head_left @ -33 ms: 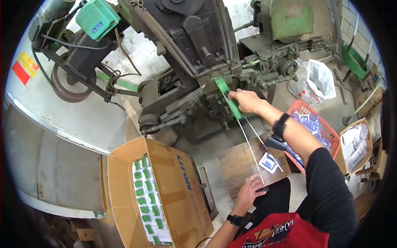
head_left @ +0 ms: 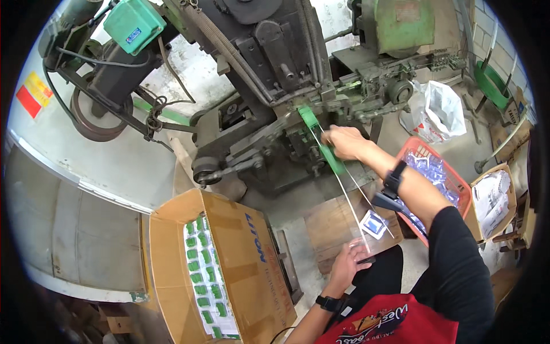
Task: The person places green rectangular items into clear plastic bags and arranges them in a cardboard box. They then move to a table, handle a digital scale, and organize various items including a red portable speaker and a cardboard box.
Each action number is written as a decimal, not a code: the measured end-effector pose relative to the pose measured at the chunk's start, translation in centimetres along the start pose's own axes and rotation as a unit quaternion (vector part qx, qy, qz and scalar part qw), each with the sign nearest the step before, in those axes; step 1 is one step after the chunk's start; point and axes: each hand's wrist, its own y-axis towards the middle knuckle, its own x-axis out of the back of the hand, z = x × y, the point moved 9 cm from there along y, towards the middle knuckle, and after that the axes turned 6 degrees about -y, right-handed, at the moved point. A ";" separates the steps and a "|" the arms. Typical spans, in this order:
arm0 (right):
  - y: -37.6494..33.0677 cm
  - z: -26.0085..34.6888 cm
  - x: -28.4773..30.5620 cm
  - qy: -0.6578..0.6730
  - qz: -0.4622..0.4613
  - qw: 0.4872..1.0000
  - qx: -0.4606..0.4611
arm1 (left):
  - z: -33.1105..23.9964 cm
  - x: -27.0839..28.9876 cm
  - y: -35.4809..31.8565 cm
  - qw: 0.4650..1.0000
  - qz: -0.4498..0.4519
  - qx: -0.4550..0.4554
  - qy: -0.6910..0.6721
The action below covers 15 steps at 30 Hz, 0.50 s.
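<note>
My right hand (head_left: 345, 142) reaches up to the dark metal press machine (head_left: 269, 86). Its fingers are closed at a green guide bar (head_left: 321, 137), pinching two thin pale strips (head_left: 352, 198). The strips run down toward my lap. There my left hand (head_left: 348, 265) holds a small clear packet (head_left: 362, 250) at the strips' lower ends. Another small packet with a blue print (head_left: 373, 223) lies on a wooden board (head_left: 335, 226) between my hands. Both wrists wear black watches.
An open cardboard box (head_left: 240, 246) lined with rows of green pieces (head_left: 203, 269) stands at my left. At my right is a red basket (head_left: 461, 192) of clear packets. Beyond it are a white plastic bag (head_left: 438, 112) and a small carton (head_left: 497, 198) of white items.
</note>
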 end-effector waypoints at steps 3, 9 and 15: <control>-5.7 1.6 -1.0 0.079 0.052 0.995 0.009 | -0.2 -1.8 0.9 1.000 0.004 -0.014 -0.004; -10.6 -1.9 -1.5 0.264 -0.057 0.963 -0.013 | -0.2 -5.0 1.3 0.998 0.013 -0.046 -0.031; -11.3 -0.4 -3.4 0.263 -0.030 0.964 -0.007 | -0.4 -6.2 0.9 0.997 -0.005 -0.068 -0.039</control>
